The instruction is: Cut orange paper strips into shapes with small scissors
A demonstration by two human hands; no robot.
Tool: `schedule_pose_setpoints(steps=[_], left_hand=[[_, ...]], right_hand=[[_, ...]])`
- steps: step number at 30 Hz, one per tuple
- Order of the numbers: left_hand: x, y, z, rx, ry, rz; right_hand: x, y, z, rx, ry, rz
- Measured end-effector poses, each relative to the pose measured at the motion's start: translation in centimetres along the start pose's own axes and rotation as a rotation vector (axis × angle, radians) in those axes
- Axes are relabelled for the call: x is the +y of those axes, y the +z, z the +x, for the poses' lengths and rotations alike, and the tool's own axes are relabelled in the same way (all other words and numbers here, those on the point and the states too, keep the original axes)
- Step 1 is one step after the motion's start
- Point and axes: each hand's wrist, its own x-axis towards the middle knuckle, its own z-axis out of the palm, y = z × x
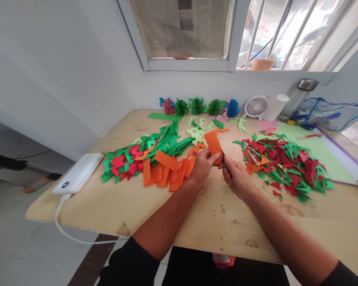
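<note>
My left hand [203,167] pinches an orange paper piece [213,143] above the middle of the table. Closed around the dark handles of scissors [227,167], my right hand [238,174] holds them against the paper's right edge; the blades are mostly hidden. Beside my left hand lies a spread of orange paper strips [167,172]. Green strips [170,139] and cut red and green shapes [128,161] lie farther left. To the right of my right hand is a heap of red, green and orange scraps [289,167].
Folded paper figures [197,105] line the wall at the back. A small white fan [256,107], a glass bottle [298,99] and a clear pouch [331,113] stand back right. A white power bank [78,173] with a cable sits at the left edge.
</note>
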Motion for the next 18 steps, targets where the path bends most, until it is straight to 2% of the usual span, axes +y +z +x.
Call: schedule_pose_setpoints(steps=[18], left_hand=[[0.24,0.07,-0.18,-0.008,-0.005,-0.005]], right_hand=[[0.31,-0.26,0.19,-0.020,0.027,0.052]])
